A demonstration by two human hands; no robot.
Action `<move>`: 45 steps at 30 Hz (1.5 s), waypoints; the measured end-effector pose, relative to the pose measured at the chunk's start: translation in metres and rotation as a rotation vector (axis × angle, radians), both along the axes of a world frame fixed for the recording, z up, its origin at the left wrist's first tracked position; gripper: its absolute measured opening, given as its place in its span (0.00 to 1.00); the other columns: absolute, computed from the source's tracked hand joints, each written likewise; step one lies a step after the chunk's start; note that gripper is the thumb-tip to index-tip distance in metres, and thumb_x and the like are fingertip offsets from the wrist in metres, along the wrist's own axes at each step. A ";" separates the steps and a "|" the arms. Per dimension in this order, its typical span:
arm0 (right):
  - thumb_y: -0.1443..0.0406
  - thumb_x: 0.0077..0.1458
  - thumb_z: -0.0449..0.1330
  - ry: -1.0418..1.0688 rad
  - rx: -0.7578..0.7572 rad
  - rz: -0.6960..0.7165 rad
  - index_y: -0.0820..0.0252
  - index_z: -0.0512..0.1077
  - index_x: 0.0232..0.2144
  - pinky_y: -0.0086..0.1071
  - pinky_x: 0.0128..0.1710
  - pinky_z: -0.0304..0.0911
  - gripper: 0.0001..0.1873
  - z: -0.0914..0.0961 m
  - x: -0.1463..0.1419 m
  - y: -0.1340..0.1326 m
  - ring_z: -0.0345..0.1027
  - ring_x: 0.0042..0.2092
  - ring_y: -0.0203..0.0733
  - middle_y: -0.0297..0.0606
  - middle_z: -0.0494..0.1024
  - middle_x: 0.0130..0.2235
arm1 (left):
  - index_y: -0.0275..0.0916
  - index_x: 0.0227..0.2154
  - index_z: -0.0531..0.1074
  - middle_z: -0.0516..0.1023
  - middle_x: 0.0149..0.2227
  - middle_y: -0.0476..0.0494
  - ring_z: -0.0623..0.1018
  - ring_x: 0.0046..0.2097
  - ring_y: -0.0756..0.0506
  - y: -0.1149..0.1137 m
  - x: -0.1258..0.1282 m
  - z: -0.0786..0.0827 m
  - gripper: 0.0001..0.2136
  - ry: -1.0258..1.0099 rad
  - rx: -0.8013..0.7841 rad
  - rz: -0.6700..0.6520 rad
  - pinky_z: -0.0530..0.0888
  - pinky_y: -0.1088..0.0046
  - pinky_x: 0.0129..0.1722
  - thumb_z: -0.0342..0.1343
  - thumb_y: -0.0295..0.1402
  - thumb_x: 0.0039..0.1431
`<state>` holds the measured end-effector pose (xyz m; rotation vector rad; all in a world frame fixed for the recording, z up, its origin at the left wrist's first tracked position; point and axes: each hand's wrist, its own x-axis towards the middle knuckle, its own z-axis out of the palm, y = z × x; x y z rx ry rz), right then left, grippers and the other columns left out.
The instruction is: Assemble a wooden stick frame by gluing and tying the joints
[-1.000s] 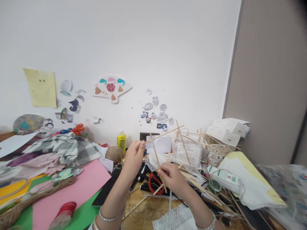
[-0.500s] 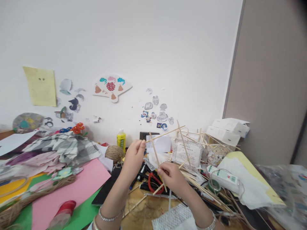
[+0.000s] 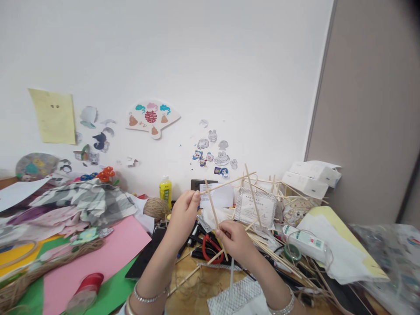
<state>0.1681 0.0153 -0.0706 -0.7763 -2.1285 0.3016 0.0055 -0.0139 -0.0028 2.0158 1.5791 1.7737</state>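
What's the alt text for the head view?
A person's left hand and right hand hold thin crossed sticks in an open square above a cluttered table. Pink paper and a twine ball lie left; a fan-shaped cutout is on the wall behind.

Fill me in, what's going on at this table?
A person is holding a frame of crossed wooden sticks up over a cluttered table. The left hand grips the left end of its upper stick, while the right hand grips it lower down, fingers closed near a side stick. Whether the crossings are fastened, I can't tell. A red-handled tool lies below, and a ball of twine sits beyond the left arm.
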 end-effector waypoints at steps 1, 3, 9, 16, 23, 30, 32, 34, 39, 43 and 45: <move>0.64 0.56 0.49 -0.001 0.001 -0.002 0.58 0.52 0.17 0.28 0.27 0.46 0.17 0.000 0.000 0.000 0.54 0.25 0.34 0.28 0.58 0.20 | 0.41 0.19 0.59 0.64 0.23 0.50 0.67 0.29 0.46 0.000 0.000 0.000 0.16 0.000 -0.003 -0.003 0.64 0.70 0.30 0.38 0.43 0.58; 0.64 0.56 0.49 -0.001 0.003 -0.005 0.58 0.52 0.17 0.28 0.27 0.46 0.17 -0.001 0.000 0.000 0.54 0.25 0.34 0.28 0.58 0.20 | 0.41 0.19 0.58 0.63 0.22 0.51 0.66 0.28 0.47 0.000 0.000 0.000 0.16 -0.002 -0.006 -0.009 0.63 0.71 0.30 0.38 0.43 0.58; 0.65 0.56 0.50 -0.001 0.007 -0.017 0.58 0.52 0.17 0.28 0.26 0.45 0.17 0.000 -0.001 -0.001 0.54 0.25 0.34 0.28 0.58 0.20 | 0.41 0.19 0.59 0.63 0.23 0.50 0.66 0.29 0.46 -0.002 0.002 0.001 0.16 -0.008 -0.011 -0.025 0.63 0.71 0.30 0.38 0.43 0.58; 0.65 0.55 0.50 -0.002 0.007 -0.025 0.58 0.52 0.17 0.28 0.26 0.45 0.17 0.000 -0.001 0.000 0.53 0.25 0.34 0.27 0.56 0.20 | 0.41 0.19 0.59 0.64 0.23 0.50 0.67 0.29 0.46 -0.001 0.002 0.000 0.17 -0.017 -0.019 -0.032 0.64 0.71 0.30 0.39 0.44 0.57; 0.65 0.55 0.50 0.000 0.001 -0.022 0.58 0.52 0.16 0.28 0.26 0.45 0.17 0.000 -0.001 0.001 0.53 0.24 0.34 0.27 0.57 0.19 | 0.41 0.19 0.59 0.64 0.22 0.50 0.67 0.28 0.47 -0.002 0.004 0.001 0.17 -0.033 -0.026 -0.041 0.64 0.71 0.30 0.38 0.44 0.57; 0.64 0.56 0.50 -0.009 -0.019 -0.001 0.57 0.52 0.15 0.28 0.25 0.45 0.19 0.001 0.002 0.002 0.52 0.23 0.33 0.27 0.57 0.19 | 0.41 0.19 0.60 0.64 0.23 0.49 0.68 0.29 0.46 -0.004 0.006 0.002 0.16 -0.040 -0.042 -0.064 0.65 0.70 0.30 0.39 0.44 0.56; 0.65 0.56 0.50 -0.015 -0.027 0.003 0.58 0.52 0.16 0.28 0.25 0.45 0.18 0.001 0.003 0.002 0.52 0.24 0.33 0.27 0.57 0.19 | 0.41 0.19 0.60 0.64 0.23 0.49 0.68 0.29 0.46 -0.005 0.006 0.002 0.16 -0.042 -0.045 -0.072 0.65 0.70 0.31 0.39 0.44 0.56; 0.65 0.56 0.50 -0.021 -0.035 0.005 0.58 0.52 0.16 0.28 0.26 0.45 0.18 0.001 0.003 0.001 0.53 0.25 0.34 0.27 0.57 0.20 | 0.41 0.19 0.60 0.65 0.23 0.49 0.68 0.30 0.46 -0.005 0.007 0.002 0.16 -0.044 -0.047 -0.078 0.65 0.70 0.31 0.40 0.44 0.56; 0.65 0.56 0.50 -0.031 -0.057 0.006 0.58 0.52 0.16 0.28 0.26 0.46 0.18 0.001 0.003 0.001 0.54 0.25 0.34 0.27 0.57 0.20 | 0.41 0.20 0.60 0.65 0.24 0.49 0.68 0.30 0.46 -0.003 0.008 0.000 0.16 -0.057 -0.053 -0.095 0.66 0.70 0.31 0.40 0.44 0.56; 0.67 0.56 0.51 -0.029 -0.066 -0.003 0.58 0.52 0.16 0.28 0.26 0.46 0.18 0.000 0.003 0.002 0.54 0.25 0.33 0.27 0.58 0.20 | 0.40 0.20 0.61 0.66 0.24 0.49 0.69 0.30 0.46 -0.004 0.009 0.000 0.16 -0.069 -0.052 -0.103 0.66 0.71 0.30 0.40 0.43 0.57; 0.67 0.55 0.51 -0.030 -0.070 -0.006 0.58 0.52 0.16 0.28 0.26 0.46 0.18 0.000 0.002 0.002 0.53 0.25 0.33 0.27 0.58 0.20 | 0.40 0.20 0.61 0.66 0.24 0.48 0.69 0.30 0.46 -0.005 0.010 0.000 0.16 -0.072 -0.054 -0.109 0.66 0.71 0.30 0.40 0.43 0.57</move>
